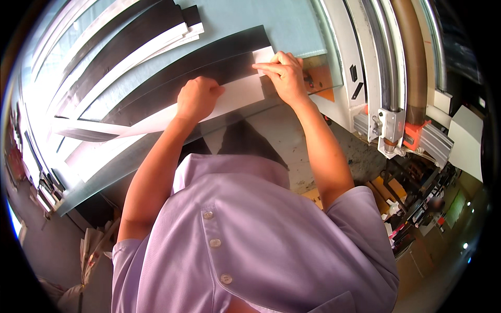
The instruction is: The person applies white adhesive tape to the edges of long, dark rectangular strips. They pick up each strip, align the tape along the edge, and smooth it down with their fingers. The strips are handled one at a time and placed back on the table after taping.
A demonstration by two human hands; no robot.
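A long black strip (pixel 229 48) lies across the table, with a white band (pixel 245 93) along its near side and a white patch (pixel 263 55) at its right end. My right hand (pixel 286 75) is at that end, index finger and thumb together on the strip's edge, the other fingers curled. Over the white band, toward the middle, my left hand (pixel 199 98) is closed with its fingers curled under; what it holds is hidden. Toward the left, the white band twists up into a curled end (pixel 88 129).
Several black and white strips (pixel 130 47) are stacked at the far left on the pale table (pixel 229 13). Along the right stands a machine rail (pixel 389 57) with a metal carriage (pixel 389 128). The glassy table edge (pixel 99 190) runs in front of me.
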